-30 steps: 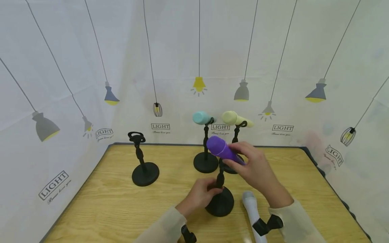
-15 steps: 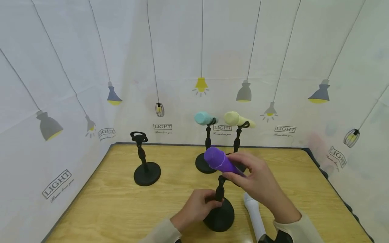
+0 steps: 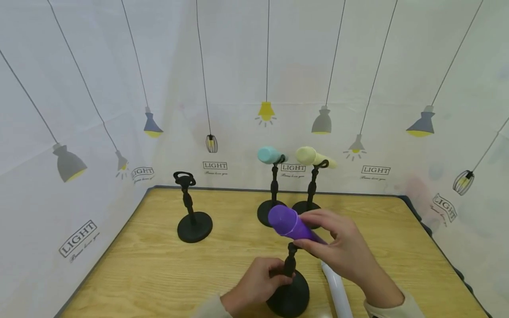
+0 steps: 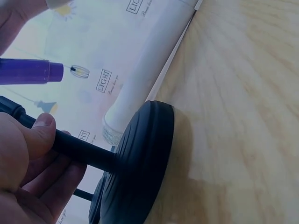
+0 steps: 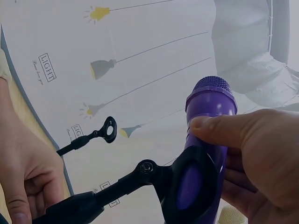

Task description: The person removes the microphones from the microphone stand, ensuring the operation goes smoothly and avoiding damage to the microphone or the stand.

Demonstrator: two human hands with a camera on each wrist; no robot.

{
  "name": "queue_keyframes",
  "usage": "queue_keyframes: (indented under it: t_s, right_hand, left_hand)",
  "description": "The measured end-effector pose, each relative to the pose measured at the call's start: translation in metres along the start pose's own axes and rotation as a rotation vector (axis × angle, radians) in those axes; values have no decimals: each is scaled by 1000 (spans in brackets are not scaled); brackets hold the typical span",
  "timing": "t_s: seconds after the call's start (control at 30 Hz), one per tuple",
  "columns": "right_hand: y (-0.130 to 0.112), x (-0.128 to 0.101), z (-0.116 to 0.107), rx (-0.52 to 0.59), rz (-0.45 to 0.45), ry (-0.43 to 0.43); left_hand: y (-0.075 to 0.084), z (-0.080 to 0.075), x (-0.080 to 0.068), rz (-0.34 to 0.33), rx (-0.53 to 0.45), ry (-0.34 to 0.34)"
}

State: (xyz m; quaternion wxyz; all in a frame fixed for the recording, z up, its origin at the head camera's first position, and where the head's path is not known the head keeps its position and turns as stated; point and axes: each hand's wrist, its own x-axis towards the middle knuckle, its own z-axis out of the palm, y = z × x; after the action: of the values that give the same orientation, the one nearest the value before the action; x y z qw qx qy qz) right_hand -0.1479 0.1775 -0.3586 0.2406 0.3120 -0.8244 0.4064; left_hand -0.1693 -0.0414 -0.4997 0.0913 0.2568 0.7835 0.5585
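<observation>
My right hand point(image 3: 347, 249) pinches a purple microphone point(image 3: 283, 221) between thumb and fingers, its head tilted up and to the left. Just under it stands a black microphone stand point(image 3: 293, 298), whose stem my left hand point(image 3: 258, 282) grips. In the right wrist view, the stand's clip point(image 5: 212, 182) overlaps the microphone's body; I cannot tell how far the body sits in it. The left wrist view shows the round base point(image 4: 140, 172) resting on the table, slightly tipped or seen at a slant. A white microphone point(image 3: 337, 289) lies to the right of this stand, partly behind my right wrist.
Two stands at the back carry a light blue microphone point(image 3: 268, 154) and a pale yellow microphone point(image 3: 308, 156). Farther left is another black stand point(image 3: 195, 227) with a bare clip. A lamp-printed cloth point(image 3: 234, 132) surrounds the wooden table point(image 3: 159, 274) at the back and sides.
Both hands, the gripped stand and the purple microphone have come nearer to me, lower in the head view. The microphone stays just above the stand. The view has shifted slightly.
</observation>
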Motion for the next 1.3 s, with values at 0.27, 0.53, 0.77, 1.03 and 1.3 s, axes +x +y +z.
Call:
queue_keyframes:
  t_s: [0.27, 0.53, 0.77, 1.03, 1.3]
  right_hand:
    - [-7, -1, 1, 23, 3, 8]
    - [-12, 5, 1, 35, -17, 13]
    - [-15, 12, 4, 84, -42, -7]
    - [-22, 24, 6, 116, -27, -35]
    - [-28, 41, 9, 142, -82, -34]
  left_hand:
    - [1, 1, -3, 27, 15, -5]
    - [2, 1, -2, 6, -4, -25]
    - [3, 1, -3, -26, -7, -20]
    - [4, 1, -3, -37, -11, -25]
    - [4, -1, -3, -31, -11, -20]
